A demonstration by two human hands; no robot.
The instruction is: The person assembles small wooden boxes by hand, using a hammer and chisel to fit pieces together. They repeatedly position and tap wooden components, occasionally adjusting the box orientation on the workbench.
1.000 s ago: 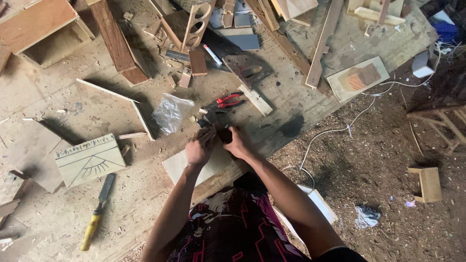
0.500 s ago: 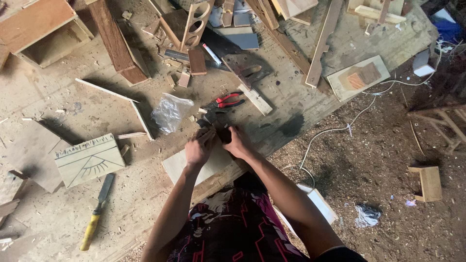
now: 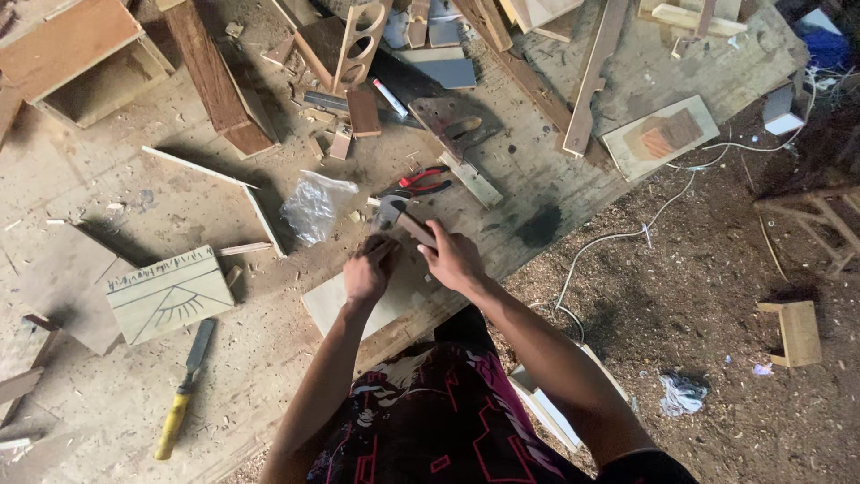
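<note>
Wide dusty bench (image 3: pixel 116 179), strewn with offcuts and sawdust. At its near edge, a pale flat board (image 3: pixel 331 305) under both hands. Right hand (image 3: pixel 454 260) closed round a hammer (image 3: pixel 405 221), wooden handle running from the fist up and to the left, metal head pointing away towards the red-handled pliers (image 3: pixel 421 182) just beyond. Left hand (image 3: pixel 367 272) just beside, fingers pinched together on the board; anything held there too small to tell. Further left, clear plastic bag (image 3: pixel 313 208); yellow-handled chisel (image 3: pixel 184 392) well apart.
</note>
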